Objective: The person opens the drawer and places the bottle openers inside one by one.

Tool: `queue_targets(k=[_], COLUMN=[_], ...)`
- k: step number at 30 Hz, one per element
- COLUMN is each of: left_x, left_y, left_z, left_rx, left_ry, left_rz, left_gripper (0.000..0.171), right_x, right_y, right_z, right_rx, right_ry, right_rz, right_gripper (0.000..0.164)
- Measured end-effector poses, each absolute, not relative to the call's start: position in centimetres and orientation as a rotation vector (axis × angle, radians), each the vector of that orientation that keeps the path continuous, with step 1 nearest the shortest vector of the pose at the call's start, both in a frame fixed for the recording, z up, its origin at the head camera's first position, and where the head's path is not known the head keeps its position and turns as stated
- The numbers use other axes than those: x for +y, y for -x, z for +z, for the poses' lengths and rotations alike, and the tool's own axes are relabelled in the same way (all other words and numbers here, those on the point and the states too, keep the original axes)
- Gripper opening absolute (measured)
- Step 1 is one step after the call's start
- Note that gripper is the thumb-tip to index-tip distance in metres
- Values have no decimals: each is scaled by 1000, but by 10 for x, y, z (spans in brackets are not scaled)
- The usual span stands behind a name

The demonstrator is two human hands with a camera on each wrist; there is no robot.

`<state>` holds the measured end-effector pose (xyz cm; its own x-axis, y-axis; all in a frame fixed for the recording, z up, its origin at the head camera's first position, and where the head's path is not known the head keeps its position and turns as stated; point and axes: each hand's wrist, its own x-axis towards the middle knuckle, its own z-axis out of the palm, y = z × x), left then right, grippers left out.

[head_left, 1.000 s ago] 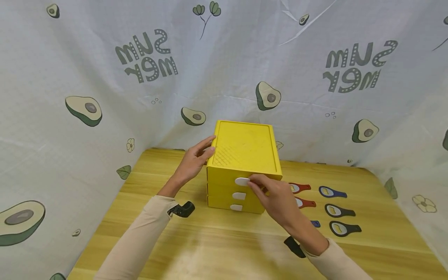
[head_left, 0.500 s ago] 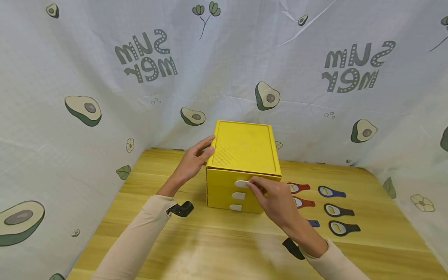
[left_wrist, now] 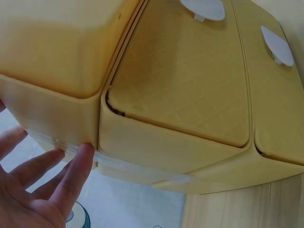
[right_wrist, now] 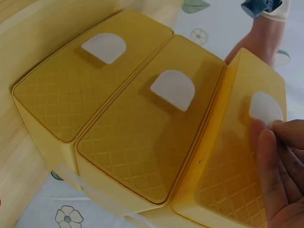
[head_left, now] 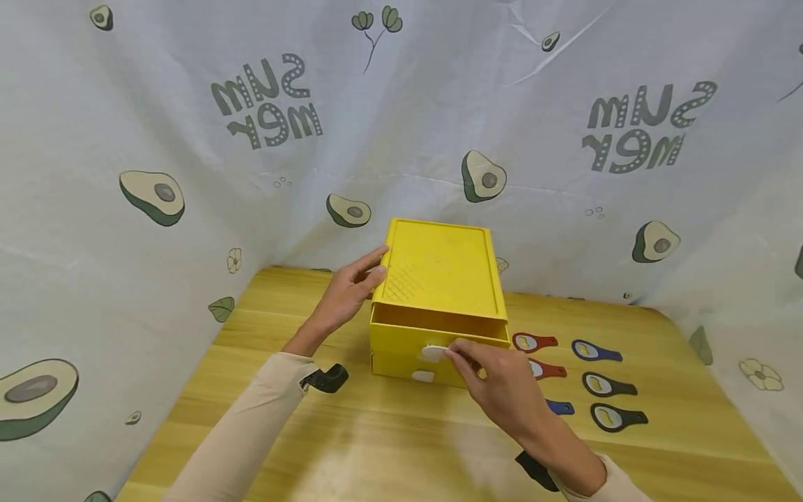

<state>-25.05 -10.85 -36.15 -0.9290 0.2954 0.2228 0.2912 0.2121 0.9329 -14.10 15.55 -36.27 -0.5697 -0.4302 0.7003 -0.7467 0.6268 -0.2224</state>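
Observation:
A yellow three-drawer cabinet (head_left: 439,268) stands on the wooden table in the head view. Its top drawer (head_left: 395,339) is pulled partway out, and a dark gap shows above its front. My right hand (head_left: 505,383) pinches the white tab handle (head_left: 434,353) of that drawer between thumb and fingers; the right wrist view shows the same handle (right_wrist: 265,108) at the fingertips. On the cabinet's left side rests my left hand (head_left: 343,294). Seen from the left wrist, its extended fingers (left_wrist: 73,178) touch the yellow side wall. The two lower drawers are closed.
Right of the cabinet lie several bottle openers: red ones (head_left: 534,341), blue ones (head_left: 596,351) and black ones (head_left: 610,384), some partly behind my right hand. A white curtain (head_left: 401,139) with avocado prints hangs behind and beside the wooden table (head_left: 364,446).
The top drawer has slid out toward me from closed, with my right hand drawing its handle forward and down in view. My left hand stays at the cabinet's left side.

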Motion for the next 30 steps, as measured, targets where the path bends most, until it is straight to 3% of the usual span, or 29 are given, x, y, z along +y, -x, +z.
queue_targets(k=[10, 19, 30], left_x=[-108, -108, -107], left_y=[251, 251, 252], left_z=[-362, -365, -365], left_rx=[2407, 2419, 2409], left_ry=[-591, -567, -595], left_rz=[1913, 1925, 1942], left_gripper=[51, 51, 50], right_x=[155, 153, 153], right_y=[127, 110, 89], right_z=[-360, -358, -354], right_rx=[-2223, -2233, -2288], right_ry=[-943, -981, -998], right_rz=[682, 699, 722], right_gripper=[23, 7, 19])
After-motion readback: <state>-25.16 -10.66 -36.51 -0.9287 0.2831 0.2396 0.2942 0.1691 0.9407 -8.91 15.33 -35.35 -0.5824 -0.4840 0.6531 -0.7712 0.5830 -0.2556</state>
